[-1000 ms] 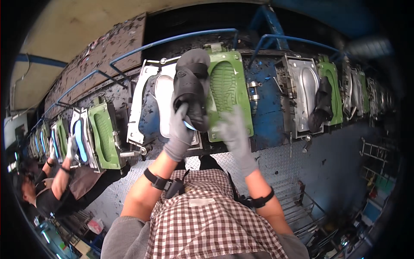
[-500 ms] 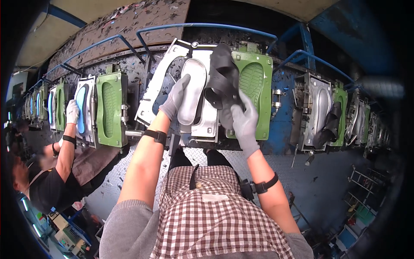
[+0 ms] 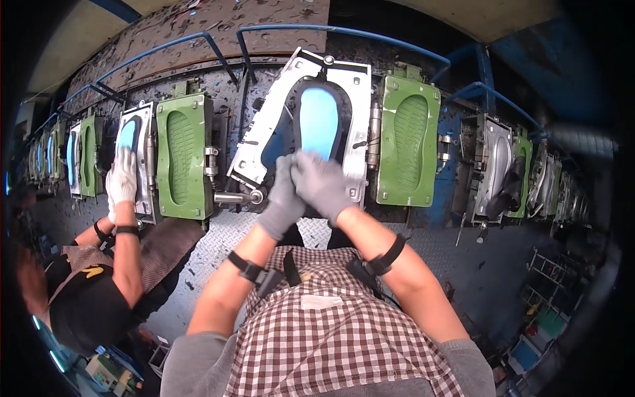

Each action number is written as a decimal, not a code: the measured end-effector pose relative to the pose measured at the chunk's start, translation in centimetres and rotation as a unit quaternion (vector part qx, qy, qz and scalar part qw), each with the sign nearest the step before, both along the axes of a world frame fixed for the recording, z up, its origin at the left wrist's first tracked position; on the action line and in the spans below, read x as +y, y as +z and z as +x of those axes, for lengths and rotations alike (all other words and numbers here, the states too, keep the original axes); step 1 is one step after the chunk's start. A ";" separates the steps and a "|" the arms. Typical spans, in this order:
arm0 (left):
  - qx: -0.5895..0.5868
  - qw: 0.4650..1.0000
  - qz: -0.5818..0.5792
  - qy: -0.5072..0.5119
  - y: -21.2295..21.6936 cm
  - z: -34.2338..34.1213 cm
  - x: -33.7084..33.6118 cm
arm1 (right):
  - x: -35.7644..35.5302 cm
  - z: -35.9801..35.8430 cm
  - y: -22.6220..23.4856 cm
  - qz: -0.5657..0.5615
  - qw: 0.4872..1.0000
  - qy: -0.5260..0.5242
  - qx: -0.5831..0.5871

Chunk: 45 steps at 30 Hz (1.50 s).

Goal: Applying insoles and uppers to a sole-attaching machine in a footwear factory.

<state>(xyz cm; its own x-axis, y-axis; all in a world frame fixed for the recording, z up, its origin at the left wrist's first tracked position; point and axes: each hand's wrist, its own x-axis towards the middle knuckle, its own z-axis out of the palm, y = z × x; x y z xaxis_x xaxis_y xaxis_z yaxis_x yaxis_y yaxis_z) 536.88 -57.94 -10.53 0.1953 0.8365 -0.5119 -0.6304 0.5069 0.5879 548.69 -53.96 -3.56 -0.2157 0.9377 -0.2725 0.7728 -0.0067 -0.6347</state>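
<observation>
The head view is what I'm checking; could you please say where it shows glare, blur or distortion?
Head view: left hand and right hand blurred; metal mould frame bleached by glare; blue rail bowed by fisheye distortion; corners dark.

Sole (image 3: 318, 121) in frame (image 3: 358, 99) w/ mould plate (image 3: 393, 182) R.

From over here I see the bench (image 3: 451, 188) carrying a silver mould (image 3: 357, 126), a green mould (image 3: 409, 132) right of the silver one, and scraps (image 3: 256, 104) left of it.
</observation>
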 end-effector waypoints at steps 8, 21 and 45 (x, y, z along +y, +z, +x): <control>0.101 0.990 0.090 -0.044 4.6 -1.4 5.3 | -0.4 3.1 0.0 0.104 0.977 -0.156 0.098; 0.182 0.962 0.165 -0.117 2.4 1.9 11.8 | -0.6 4.5 -1.3 -0.004 0.959 -0.275 0.071; 0.351 0.779 0.469 -0.222 13.5 33.8 -1.6 | -13.4 54.8 0.5 -0.037 0.733 -0.640 -0.225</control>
